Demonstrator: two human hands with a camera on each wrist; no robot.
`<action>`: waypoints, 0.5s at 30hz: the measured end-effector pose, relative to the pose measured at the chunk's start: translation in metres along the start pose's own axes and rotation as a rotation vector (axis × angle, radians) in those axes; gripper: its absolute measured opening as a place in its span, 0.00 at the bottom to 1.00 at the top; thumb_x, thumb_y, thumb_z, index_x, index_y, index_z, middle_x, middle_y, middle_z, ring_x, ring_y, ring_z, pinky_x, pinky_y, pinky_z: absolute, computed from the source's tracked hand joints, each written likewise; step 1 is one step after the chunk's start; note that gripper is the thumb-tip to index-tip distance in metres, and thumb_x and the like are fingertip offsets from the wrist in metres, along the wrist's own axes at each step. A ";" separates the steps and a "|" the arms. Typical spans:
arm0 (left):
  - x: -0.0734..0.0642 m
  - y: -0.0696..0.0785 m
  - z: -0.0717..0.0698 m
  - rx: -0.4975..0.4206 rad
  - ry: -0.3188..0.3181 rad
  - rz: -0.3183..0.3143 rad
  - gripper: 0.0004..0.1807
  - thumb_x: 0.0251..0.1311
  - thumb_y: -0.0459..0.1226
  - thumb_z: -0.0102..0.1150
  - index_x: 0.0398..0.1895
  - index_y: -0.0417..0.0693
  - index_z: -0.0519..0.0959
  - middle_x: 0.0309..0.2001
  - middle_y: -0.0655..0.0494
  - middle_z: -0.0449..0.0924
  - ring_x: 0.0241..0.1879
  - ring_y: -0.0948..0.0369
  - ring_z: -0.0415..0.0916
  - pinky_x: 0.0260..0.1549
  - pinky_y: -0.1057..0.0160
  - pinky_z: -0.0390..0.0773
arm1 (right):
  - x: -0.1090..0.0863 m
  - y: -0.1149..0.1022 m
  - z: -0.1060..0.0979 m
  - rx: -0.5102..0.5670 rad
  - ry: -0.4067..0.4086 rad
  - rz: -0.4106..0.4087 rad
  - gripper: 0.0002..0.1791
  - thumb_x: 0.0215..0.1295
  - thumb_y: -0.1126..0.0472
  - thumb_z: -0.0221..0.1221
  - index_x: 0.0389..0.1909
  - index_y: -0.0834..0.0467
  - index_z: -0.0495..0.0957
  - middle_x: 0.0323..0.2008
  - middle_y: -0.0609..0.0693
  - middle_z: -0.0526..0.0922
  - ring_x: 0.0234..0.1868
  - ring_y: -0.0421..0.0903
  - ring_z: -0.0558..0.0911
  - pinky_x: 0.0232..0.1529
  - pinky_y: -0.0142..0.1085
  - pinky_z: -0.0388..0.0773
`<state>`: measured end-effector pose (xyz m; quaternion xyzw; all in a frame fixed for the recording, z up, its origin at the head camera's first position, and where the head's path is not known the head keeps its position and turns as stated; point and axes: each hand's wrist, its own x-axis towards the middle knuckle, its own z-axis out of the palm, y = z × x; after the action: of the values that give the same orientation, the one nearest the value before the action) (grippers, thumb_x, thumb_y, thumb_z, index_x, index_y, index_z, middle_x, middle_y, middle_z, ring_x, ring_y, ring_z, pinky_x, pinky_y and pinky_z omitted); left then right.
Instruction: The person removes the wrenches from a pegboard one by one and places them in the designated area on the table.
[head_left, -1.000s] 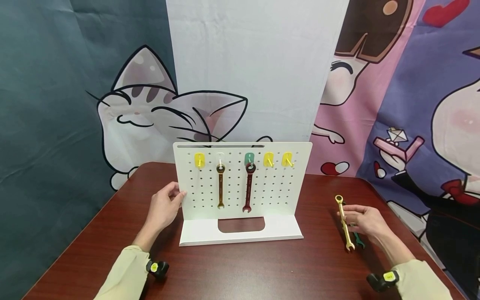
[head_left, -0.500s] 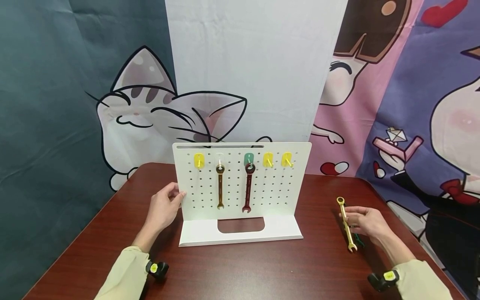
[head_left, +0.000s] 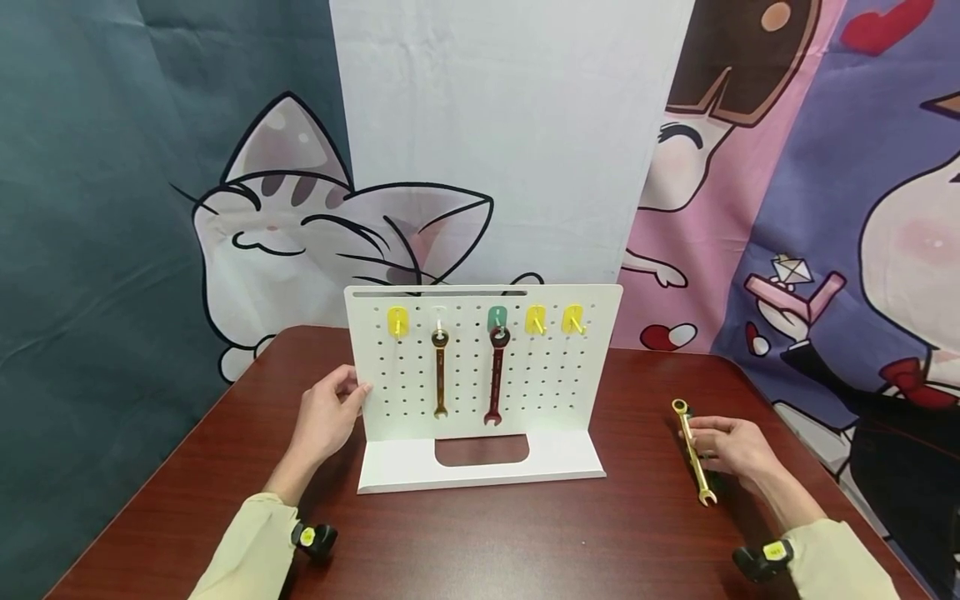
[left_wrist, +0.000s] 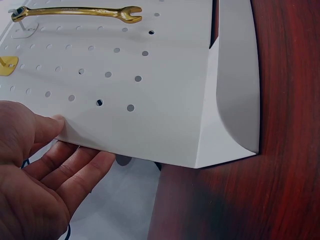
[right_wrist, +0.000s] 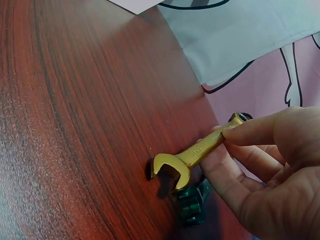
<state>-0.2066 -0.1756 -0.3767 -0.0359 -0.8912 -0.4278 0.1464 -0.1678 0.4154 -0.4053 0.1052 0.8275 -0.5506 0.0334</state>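
Note:
My right hand [head_left: 731, 447] pinches a gold combination wrench [head_left: 695, 462] between thumb and fingers at the table's right side. In the right wrist view its open end [right_wrist: 170, 167] points away from the hand, just above the tabletop. A dark green wrench [right_wrist: 192, 202] lies under it, partly hidden by the fingers. My left hand [head_left: 327, 417] grips the left edge of a white pegboard stand [head_left: 465, 392], thumb in front and fingers behind. On the board hang a gold-brown wrench [head_left: 440, 375] from a clear hook and a dark red wrench [head_left: 497, 377] from a green hook [head_left: 497, 317].
Yellow hooks without wrenches sit on the board: one at the left [head_left: 397, 321] and two at the right [head_left: 536, 319]. The stand's base has a cutout at its middle. The brown table [head_left: 480, 542] ends at a printed cloth backdrop [head_left: 525, 142].
My right hand has shifted the gold wrench slightly to the right and down, so it covers more of the green wrench in the head view. My left hand stays on the board's edge.

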 end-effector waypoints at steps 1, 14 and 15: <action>0.000 0.000 0.000 0.001 -0.001 -0.002 0.07 0.75 0.35 0.60 0.50 0.42 0.81 0.34 0.47 0.82 0.29 0.57 0.75 0.27 0.64 0.71 | 0.000 0.001 0.000 0.002 -0.003 -0.002 0.24 0.71 0.70 0.61 0.63 0.80 0.72 0.40 0.47 0.92 0.36 0.37 0.87 0.39 0.37 0.88; 0.000 -0.001 0.001 -0.004 0.007 -0.004 0.07 0.75 0.34 0.60 0.51 0.42 0.81 0.33 0.48 0.81 0.28 0.57 0.75 0.26 0.64 0.71 | 0.004 0.000 0.002 0.015 0.037 0.034 0.21 0.70 0.71 0.61 0.60 0.79 0.74 0.35 0.46 0.89 0.34 0.38 0.86 0.37 0.37 0.88; 0.000 -0.001 0.001 -0.004 0.007 -0.003 0.07 0.75 0.34 0.60 0.51 0.42 0.81 0.33 0.48 0.81 0.28 0.57 0.75 0.26 0.64 0.71 | 0.005 0.000 0.003 0.014 0.042 0.039 0.21 0.70 0.71 0.61 0.59 0.79 0.75 0.35 0.45 0.89 0.34 0.38 0.86 0.37 0.37 0.88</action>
<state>-0.2071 -0.1756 -0.3777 -0.0333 -0.8899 -0.4300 0.1488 -0.1725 0.4136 -0.4068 0.1330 0.8220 -0.5531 0.0262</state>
